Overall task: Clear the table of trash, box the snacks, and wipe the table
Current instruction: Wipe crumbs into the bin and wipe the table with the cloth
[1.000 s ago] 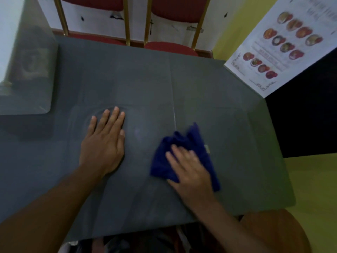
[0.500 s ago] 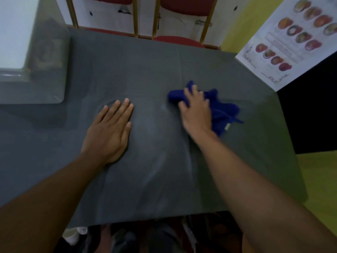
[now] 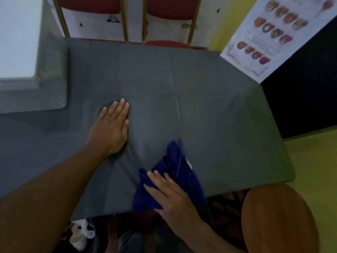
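A grey cloth-covered table (image 3: 218, 110) fills the view. My right hand (image 3: 173, 194) presses flat on a crumpled blue cloth (image 3: 175, 161) at the table's near edge; part of the cloth hangs over that edge. My left hand (image 3: 111, 128) lies palm down on the tablecloth left of centre, fingers together, holding nothing. The tablecloth is wrinkled between the two hands.
A translucent plastic box (image 3: 51, 73) with a white lid (image 3: 16, 37) stands at the table's far left. Two red chairs (image 3: 167, 8) with gold frames stand behind the far edge. A printed menu poster (image 3: 269, 33) leans at the right. Trash (image 3: 80, 234) lies on the floor below the near edge.
My right hand has dragged the blue cloth from the table's middle-far area back to the near edge. My left hand has stayed flat in place.
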Demonstrator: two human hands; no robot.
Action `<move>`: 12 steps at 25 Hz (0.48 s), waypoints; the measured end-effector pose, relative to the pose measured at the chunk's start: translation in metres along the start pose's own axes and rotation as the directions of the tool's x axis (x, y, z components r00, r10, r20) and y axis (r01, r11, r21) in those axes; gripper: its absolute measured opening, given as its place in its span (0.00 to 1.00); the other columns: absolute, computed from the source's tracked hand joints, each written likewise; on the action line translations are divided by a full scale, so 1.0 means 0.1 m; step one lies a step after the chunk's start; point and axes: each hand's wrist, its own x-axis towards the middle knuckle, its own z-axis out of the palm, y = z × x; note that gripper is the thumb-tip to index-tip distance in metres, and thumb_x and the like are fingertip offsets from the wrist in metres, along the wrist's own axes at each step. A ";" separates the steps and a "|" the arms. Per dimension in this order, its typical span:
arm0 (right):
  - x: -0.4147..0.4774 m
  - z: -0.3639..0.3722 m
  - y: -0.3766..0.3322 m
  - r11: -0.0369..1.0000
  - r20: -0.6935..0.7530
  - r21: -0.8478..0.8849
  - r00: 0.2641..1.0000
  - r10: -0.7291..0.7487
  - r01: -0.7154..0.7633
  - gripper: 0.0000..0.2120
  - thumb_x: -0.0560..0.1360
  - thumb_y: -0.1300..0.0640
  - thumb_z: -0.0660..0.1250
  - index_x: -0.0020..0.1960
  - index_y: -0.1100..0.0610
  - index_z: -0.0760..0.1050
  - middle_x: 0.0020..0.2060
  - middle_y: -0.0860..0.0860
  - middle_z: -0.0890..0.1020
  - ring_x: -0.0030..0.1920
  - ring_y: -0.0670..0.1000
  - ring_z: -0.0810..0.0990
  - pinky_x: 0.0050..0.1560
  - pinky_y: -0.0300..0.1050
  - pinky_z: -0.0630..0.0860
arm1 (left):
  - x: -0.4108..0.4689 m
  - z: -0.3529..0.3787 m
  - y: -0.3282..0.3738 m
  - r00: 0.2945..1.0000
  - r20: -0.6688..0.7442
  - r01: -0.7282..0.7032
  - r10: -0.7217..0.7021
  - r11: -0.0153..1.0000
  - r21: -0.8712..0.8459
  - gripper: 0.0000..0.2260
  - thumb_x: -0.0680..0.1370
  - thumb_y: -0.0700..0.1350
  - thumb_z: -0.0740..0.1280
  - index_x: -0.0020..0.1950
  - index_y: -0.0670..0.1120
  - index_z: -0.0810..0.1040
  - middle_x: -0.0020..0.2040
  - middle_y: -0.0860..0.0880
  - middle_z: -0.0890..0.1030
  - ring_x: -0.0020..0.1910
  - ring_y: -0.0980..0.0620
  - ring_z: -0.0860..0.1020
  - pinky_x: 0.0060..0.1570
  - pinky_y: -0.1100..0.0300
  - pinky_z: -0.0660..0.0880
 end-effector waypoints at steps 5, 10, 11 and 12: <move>-0.36 -0.34 0.06 0.907 -0.127 0.411 0.980 0.154 -0.089 0.29 0.66 0.64 0.75 0.67 0.57 0.79 0.73 0.50 0.73 0.73 0.45 0.72 0.72 0.39 0.67 | 0.08 -0.28 0.16 0.980 0.191 0.091 -0.059 0.982 -0.166 0.26 0.82 0.48 0.55 0.79 0.43 0.54 0.80 0.44 0.52 0.79 0.44 0.52 0.76 0.46 0.49; -0.12 -1.25 0.66 0.523 -0.424 0.728 0.308 0.851 -0.444 0.17 0.74 0.65 0.68 0.61 0.55 0.82 0.55 0.51 0.85 0.57 0.56 0.83 0.57 0.40 0.75 | -0.58 -0.12 0.19 0.997 0.062 -0.048 0.052 0.997 -0.061 0.31 0.77 0.57 0.45 0.78 0.47 0.59 0.80 0.47 0.55 0.79 0.45 0.53 0.76 0.45 0.47; -0.05 -1.36 0.89 0.510 -0.446 0.678 0.256 0.858 -0.530 0.14 0.76 0.62 0.67 0.60 0.57 0.83 0.55 0.55 0.85 0.57 0.58 0.82 0.56 0.44 0.74 | -0.71 -0.06 0.17 0.997 0.078 -0.007 0.010 0.999 -0.039 0.31 0.78 0.58 0.42 0.79 0.49 0.54 0.81 0.48 0.51 0.80 0.46 0.49 0.77 0.45 0.45; 0.03 -1.39 1.09 0.512 -0.459 0.595 0.262 0.849 -0.620 0.14 0.77 0.59 0.65 0.60 0.59 0.82 0.56 0.58 0.83 0.57 0.62 0.81 0.58 0.48 0.73 | -0.81 0.00 0.15 0.995 0.091 0.048 -0.045 0.998 -0.027 0.31 0.78 0.59 0.41 0.80 0.51 0.50 0.81 0.50 0.47 0.80 0.47 0.46 0.77 0.46 0.43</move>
